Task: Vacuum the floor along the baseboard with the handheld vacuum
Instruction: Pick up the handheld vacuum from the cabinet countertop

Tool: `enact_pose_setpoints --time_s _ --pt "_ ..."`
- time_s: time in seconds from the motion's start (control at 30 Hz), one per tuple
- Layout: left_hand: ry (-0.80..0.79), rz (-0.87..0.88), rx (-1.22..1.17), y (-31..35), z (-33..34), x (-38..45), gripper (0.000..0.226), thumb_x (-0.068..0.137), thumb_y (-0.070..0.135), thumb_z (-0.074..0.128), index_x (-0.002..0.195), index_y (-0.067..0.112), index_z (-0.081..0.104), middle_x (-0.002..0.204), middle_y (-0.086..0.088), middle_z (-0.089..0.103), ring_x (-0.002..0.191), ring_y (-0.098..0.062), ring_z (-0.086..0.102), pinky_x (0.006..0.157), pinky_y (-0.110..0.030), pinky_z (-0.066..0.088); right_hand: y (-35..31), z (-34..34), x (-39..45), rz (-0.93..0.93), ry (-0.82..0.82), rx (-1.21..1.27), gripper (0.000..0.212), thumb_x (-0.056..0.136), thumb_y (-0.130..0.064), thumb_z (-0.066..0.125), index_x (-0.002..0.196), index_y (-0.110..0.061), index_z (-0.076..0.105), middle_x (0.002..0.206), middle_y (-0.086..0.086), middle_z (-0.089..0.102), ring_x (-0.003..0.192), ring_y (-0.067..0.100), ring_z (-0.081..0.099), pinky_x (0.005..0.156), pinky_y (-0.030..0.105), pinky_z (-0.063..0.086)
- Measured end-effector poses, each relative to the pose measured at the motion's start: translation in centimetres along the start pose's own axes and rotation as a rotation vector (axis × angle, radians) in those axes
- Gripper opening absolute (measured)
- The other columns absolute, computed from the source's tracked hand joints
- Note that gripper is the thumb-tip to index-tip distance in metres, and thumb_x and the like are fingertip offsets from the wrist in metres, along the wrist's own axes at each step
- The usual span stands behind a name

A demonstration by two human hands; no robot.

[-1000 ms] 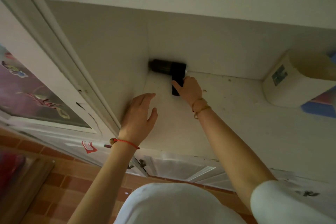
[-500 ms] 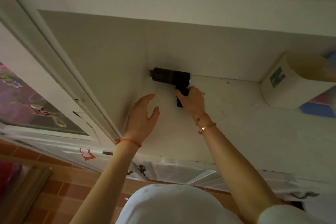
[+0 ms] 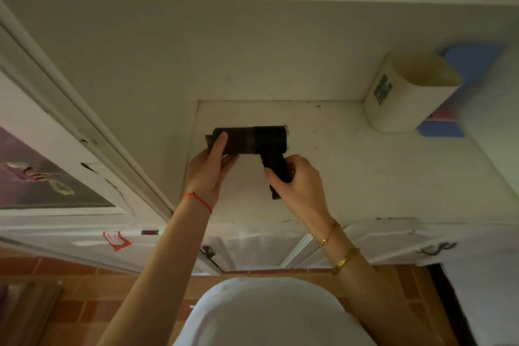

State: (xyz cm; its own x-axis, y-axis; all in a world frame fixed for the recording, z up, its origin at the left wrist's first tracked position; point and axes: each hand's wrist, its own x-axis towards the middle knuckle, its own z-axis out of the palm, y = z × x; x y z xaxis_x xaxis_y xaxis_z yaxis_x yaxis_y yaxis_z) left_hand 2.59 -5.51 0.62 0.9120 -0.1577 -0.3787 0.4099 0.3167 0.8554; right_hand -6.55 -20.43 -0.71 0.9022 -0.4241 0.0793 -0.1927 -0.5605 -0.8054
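Handheld vacuum (image 3: 250,140) held just above white cabinet ledge (image 3: 351,166), near left side wall, not down at floor. Right hand (image 3: 299,185) wrapped closed round pistol handle; left hand (image 3: 209,170) clasps barrel near nozzle, thumb over top. Long axis horizontal, nozzle pointing left, chrome end cap right. Step judged: readying tool. Next: lower to tiled floor (image 3: 112,289), nozzle toward baseboard.

The handheld vacuum (image 3: 250,140) is a black, pistol-shaped unit with its cylindrical barrel lying level, nozzle end pointing left, silver-ringed rear cap facing right and its grip angling down toward the camera.
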Motion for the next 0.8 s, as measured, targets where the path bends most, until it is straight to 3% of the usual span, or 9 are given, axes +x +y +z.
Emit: enact_pose_setpoints --time_s 0.2,0.4,0.5,0.6,0.8 --pt "-0.012 -0.014 -0.019 -0.7 0.1 -1.8 0.024 0.094 0.028 0.064 0.109 0.009 0.065 0.116 -0.011 0.07 0.108 -0.018 0.069 0.099 -0.032 0.054 0.0 -1.7 -1.5 0.184 -0.102 0.213 0.036 0.082 -0.036 0.073 0.107 -0.013 0.057 0.092 -0.006 0.064 0.075 0.002 0.064 0.059 0.009 0.048" --pt "-0.07 -0.033 -0.036 -0.9 0.5 -4.1 0.023 0.093 0.026 0.065 0.109 0.01 0.064 0.114 -0.011 0.071 0.108 -0.018 0.07 0.096 -0.03 0.056 0.1 -2.9 -3.0 0.357 -0.308 0.564 0.028 0.086 -0.028 0.069 0.109 -0.013 0.064 0.09 0.003 0.068 0.078 0.013 0.067 0.071 0.022 0.053" --pt "-0.136 -0.067 -0.015 -1.6 1.3 -5.1 0.03 0.093 0.027 0.066 0.114 0.006 0.064 0.114 -0.012 0.072 0.106 -0.018 0.071 0.096 -0.03 0.056 0.5 -3.6 -3.7 0.482 -0.302 0.801 0.029 0.084 -0.026 0.07 0.105 -0.005 0.067 0.086 0.007 0.066 0.074 0.017 0.063 0.071 0.031 0.052" --pt "-0.206 -0.095 0.015 -2.2 2.3 -6.0 0.036 0.093 0.027 0.066 0.12 0.003 0.062 0.114 -0.013 0.072 0.106 -0.017 0.071 0.094 -0.029 0.057 1.1 -4.7 -4.5 0.581 -0.293 1.004 0.019 0.086 -0.021 0.067 0.096 -0.005 0.065 0.08 0.008 0.063 0.068 0.018 0.059 0.066 0.029 0.05" --pt "-0.358 -0.185 0.122 -4.1 4.9 -7.9 0.03 0.094 0.027 0.064 0.114 0.005 0.064 0.115 -0.012 0.072 0.107 -0.017 0.071 0.094 -0.028 0.056 3.2 -7.2 -8.1 0.635 -0.2 1.115 0.011 0.088 -0.018 0.062 0.085 -0.008 0.061 0.073 0.007 0.06 0.062 0.016 0.057 0.061 0.027 0.049"
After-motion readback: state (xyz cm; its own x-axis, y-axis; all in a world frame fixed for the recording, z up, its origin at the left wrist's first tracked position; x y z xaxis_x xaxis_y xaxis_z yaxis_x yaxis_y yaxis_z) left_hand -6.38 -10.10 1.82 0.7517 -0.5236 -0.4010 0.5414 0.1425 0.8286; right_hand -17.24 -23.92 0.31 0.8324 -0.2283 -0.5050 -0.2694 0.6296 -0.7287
